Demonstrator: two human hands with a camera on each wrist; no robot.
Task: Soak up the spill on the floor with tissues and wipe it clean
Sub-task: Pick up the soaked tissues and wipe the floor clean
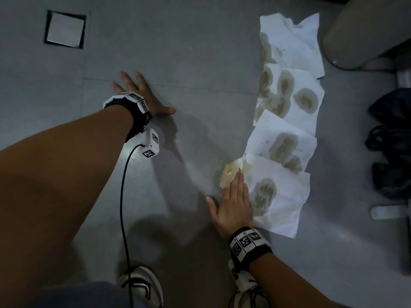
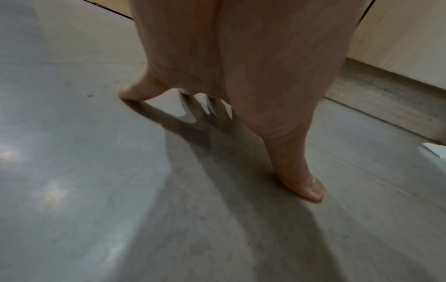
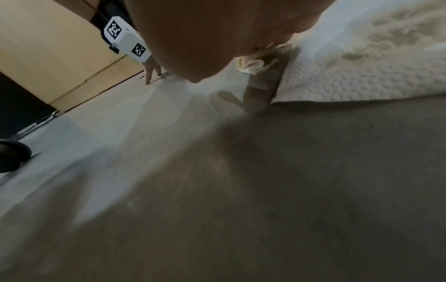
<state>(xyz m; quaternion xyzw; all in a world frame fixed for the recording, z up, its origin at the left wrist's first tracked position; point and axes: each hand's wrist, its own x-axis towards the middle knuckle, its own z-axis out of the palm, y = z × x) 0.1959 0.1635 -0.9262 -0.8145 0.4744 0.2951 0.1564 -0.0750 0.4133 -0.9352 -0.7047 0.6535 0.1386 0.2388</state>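
Grey tiled floor (image 1: 189, 52), bearing a row of stained white tissues (image 1: 289, 107), a crumpled wet wad (image 1: 229, 174), a square inset plate (image 1: 65, 30).

Dim overall. Soft glare patches on the floor (image 1: 133, 152); long arm shadows. Wrist views blurred, edges warped.

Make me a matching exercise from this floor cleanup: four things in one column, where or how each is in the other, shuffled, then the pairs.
Things:
1. left hand
2. right hand
3. crumpled wet tissue
4. flat tissues

States:
A. laid in a row, stained with soaked patches
B. yellowish wad under fingertips
C. spread on bare floor, holding nothing
D. flat, pressing a wad beside the nearest sheet

Pairs: 1-C, 2-D, 3-B, 4-A
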